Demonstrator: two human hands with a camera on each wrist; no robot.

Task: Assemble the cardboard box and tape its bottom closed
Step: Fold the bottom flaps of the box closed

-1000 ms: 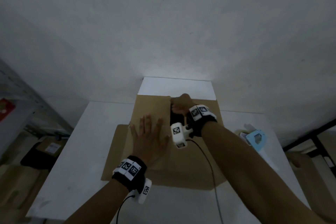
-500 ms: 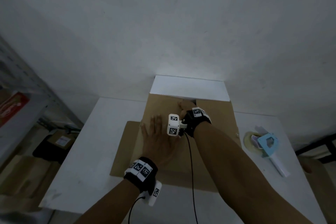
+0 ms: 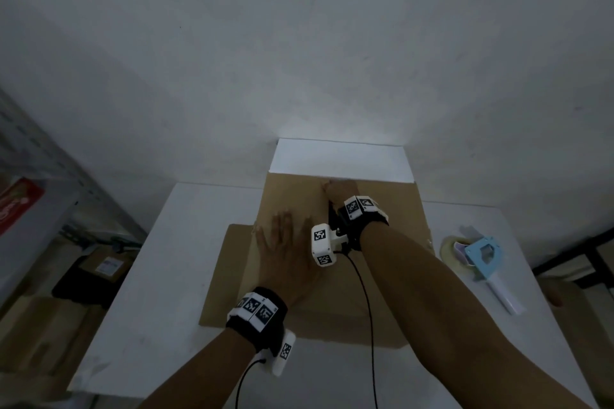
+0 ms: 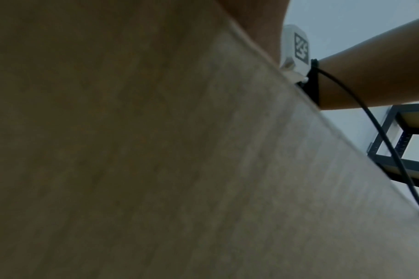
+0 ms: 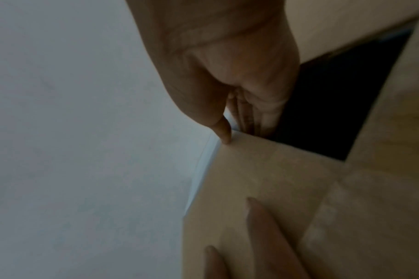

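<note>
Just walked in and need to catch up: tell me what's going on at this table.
A person is putting together a cardboard box on a white table. The left hand lies flat on the left flap, pressing it down. The right hand is at the far end of the seam, thumb on the flap's edge and fingers reaching into the dark gap still open between the flaps. No tape shows on the seam. The blue tape dispenser lies untouched on the table to the right.

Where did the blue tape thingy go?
In the head view the blue tape dispenser lies on the white table, to the right of the cardboard box, beyond the right arm, with neither hand touching it.
</note>
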